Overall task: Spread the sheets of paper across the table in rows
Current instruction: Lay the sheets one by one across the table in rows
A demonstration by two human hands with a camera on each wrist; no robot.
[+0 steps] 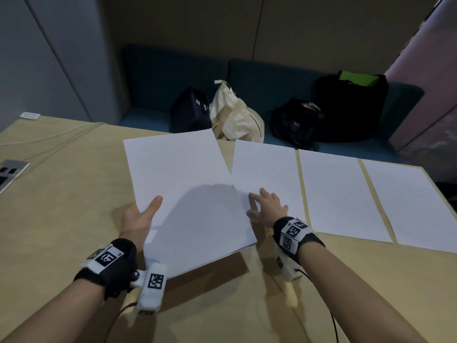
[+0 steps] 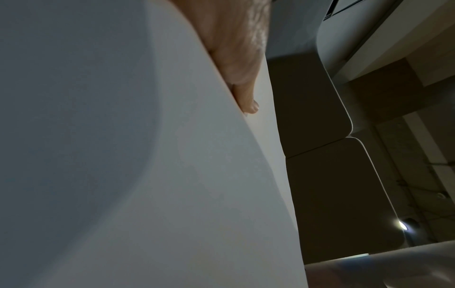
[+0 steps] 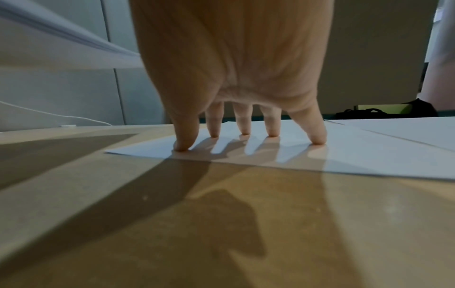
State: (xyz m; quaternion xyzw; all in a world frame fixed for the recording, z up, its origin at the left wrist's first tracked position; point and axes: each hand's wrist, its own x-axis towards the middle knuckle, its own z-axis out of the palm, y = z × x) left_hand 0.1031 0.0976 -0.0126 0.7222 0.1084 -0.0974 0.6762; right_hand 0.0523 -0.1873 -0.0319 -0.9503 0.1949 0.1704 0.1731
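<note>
My left hand (image 1: 142, 216) grips a stack of white paper (image 1: 183, 189) by its left edge, thumb on top, and holds it tilted above the wooden table (image 1: 74, 194). The stack's underside (image 2: 123, 155) fills the left wrist view, with my thumb (image 2: 246, 93) along its edge. My right hand (image 1: 267, 204) presses its spread, straight fingertips (image 3: 317, 140) on the near left corner of a single sheet (image 1: 267, 174) lying flat. Two more sheets (image 1: 338, 194) (image 1: 410, 204) lie to its right in a row along the far edge.
Behind the table a blue bench (image 1: 247, 78) carries black bags (image 1: 346, 107) and a cream tote (image 1: 235, 115). A white cable (image 1: 49, 134) and a socket panel (image 1: 10, 172) sit at the table's left. Bare wood (image 1: 247, 293) lies in front of the row.
</note>
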